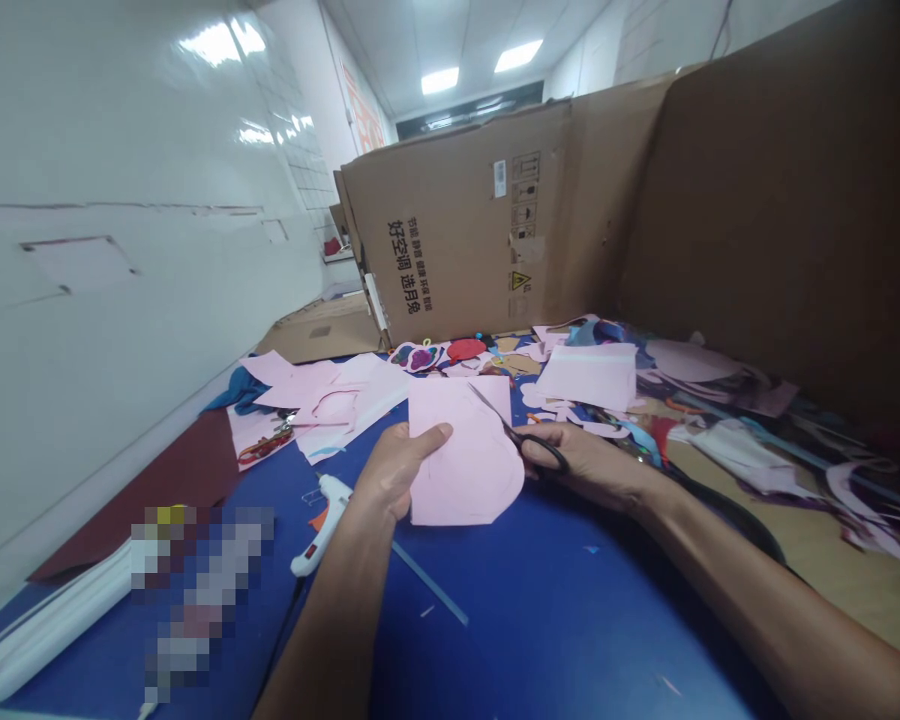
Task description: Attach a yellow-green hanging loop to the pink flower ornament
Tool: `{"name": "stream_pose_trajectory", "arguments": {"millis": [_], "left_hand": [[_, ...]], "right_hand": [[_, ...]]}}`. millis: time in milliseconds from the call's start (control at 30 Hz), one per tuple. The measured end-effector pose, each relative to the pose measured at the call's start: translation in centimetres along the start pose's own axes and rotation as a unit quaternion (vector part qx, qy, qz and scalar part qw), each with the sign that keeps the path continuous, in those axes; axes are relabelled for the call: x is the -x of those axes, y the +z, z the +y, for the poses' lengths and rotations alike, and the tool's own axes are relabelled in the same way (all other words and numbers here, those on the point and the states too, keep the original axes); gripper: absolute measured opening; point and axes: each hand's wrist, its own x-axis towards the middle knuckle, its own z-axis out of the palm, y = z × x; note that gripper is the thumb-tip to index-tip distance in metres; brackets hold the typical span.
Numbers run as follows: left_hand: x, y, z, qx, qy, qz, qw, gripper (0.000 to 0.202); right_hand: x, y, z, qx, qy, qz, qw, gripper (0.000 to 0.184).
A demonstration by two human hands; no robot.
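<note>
A sheet of pink paper (pixel 465 470) is held up over the blue table by my left hand (pixel 401 465), thumb on its face and fingers behind. The sheet's right side has a rounded cut edge, and a faint curved outline shows on it. My right hand (pixel 570 455) grips black-handled scissors (pixel 544 452). Their blades lie across the upper right of the paper, pointing up and left. How far the blades are apart is hard to make out. Left of my left forearm lies a white glue gun (pixel 334 510) with an orange trigger.
Pink paper pieces (pixel 367 385) and red-handled scissors (pixel 266 443) lie at the back left. Fabric scraps and cut-outs (pixel 469 350) line the back, before a large cardboard box (pixel 465 230). More pink offcuts (pixel 592 375) and strips pile up on the right.
</note>
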Motion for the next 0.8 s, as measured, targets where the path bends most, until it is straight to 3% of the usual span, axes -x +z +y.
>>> {"name": "stream_pose_trajectory", "arguments": {"millis": [367,800], "left_hand": [[-0.1,-0.2,0.0,-0.004,-0.011,-0.012,1.0,0.032],[-0.5,-0.5,-0.3,-0.006,-0.013,-0.004,1.0,0.035]], "right_hand": [[0.1,-0.5,-0.6,0.044,-0.003,-0.006,0.999,0.06],[0.0,-1.1,-0.5,0.02,0.018,0.007,1.0,0.057]]}}
